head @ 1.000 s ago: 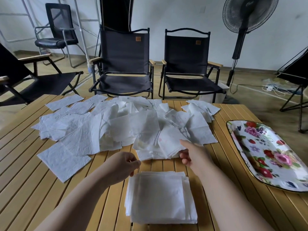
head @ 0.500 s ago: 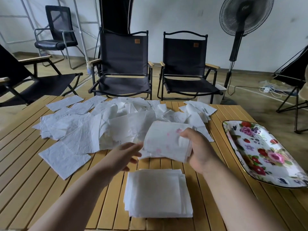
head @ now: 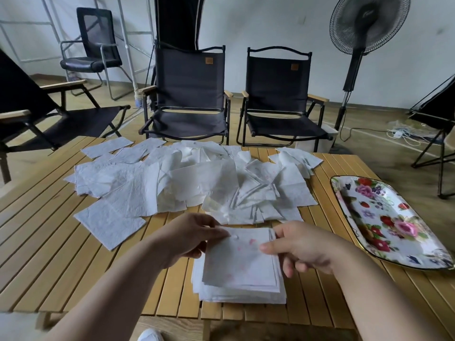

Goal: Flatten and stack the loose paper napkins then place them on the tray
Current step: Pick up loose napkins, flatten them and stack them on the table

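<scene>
A white napkin with faint pink marks [head: 240, 260] lies on top of the neat stack of napkins [head: 236, 294] at the table's near edge. My left hand [head: 189, 238] pinches its far left corner. My right hand [head: 300, 244] pinches its far right edge, thumb on top. Beyond the stack, a wide heap of loose white napkins [head: 187, 183] covers the middle of the slatted wooden table [head: 54, 254]. The floral tray [head: 391, 222] sits at the right, with nothing on it.
Two black folding chairs [head: 189, 94] stand behind the table, another at the far left [head: 37, 119]. A standing fan [head: 364, 33] rises at the back right, with cables on the floor. The tip of a white shoe [head: 150, 335] shows below the table edge.
My right hand picked a napkin out of the heap and brought it toward me. My left hand joined it, and both now hold the napkin down on the stack.
</scene>
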### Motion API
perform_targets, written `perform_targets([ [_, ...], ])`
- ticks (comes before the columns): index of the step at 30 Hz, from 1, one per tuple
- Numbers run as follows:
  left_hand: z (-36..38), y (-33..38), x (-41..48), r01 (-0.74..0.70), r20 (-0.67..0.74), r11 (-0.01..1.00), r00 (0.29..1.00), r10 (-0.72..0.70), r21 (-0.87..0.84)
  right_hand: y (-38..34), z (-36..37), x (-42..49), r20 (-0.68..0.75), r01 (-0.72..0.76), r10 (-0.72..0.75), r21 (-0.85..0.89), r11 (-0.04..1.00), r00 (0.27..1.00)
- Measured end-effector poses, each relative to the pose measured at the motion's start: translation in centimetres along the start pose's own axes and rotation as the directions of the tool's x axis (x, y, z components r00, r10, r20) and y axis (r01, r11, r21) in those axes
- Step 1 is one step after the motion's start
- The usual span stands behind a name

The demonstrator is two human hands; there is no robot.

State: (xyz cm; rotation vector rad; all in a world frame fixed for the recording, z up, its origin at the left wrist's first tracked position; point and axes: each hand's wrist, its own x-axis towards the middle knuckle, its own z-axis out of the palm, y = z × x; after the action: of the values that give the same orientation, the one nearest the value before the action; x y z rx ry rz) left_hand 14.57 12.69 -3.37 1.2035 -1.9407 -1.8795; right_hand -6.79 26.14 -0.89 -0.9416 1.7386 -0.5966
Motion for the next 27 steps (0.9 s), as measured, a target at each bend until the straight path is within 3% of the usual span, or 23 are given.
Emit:
perform_targets([
  [9,0.4,-1.3,0.9,0.081,0.003,0.936,0.996,-0.088,0.343,0.5,1.0,2.1,-0.062,-0.121,0.109,-0.245,0.962,0.992],
  [18,0.4,-2.1,1.4,0.041,0.013,0.925,0.999,-0.050,0.379,0.9,1.1,2.7,-0.061,-0.165,0.153,-0.397,0.903,0.986],
  [21,0.2,-1.9,1.8,0.041,-0.053,0.905,0.998,-0.020,0.424,1.1,0.9,3.8,-0.298,-0.124,0.011,-0.365,0.923,0.955],
  [24,-0.3,-1.8,2.4,0.043,-0.179,0.860,0.982,0.056,0.508,1.5,0.8,5.5,-0.556,0.032,-0.188,-0.278,0.960,0.810],
  [27,-0.9,-2.2,2.8,0.077,-0.263,0.788,0.958,0.110,0.610,1.6,1.5,7.2,-0.553,0.125,-0.274,-0.291,0.948,0.787],
])
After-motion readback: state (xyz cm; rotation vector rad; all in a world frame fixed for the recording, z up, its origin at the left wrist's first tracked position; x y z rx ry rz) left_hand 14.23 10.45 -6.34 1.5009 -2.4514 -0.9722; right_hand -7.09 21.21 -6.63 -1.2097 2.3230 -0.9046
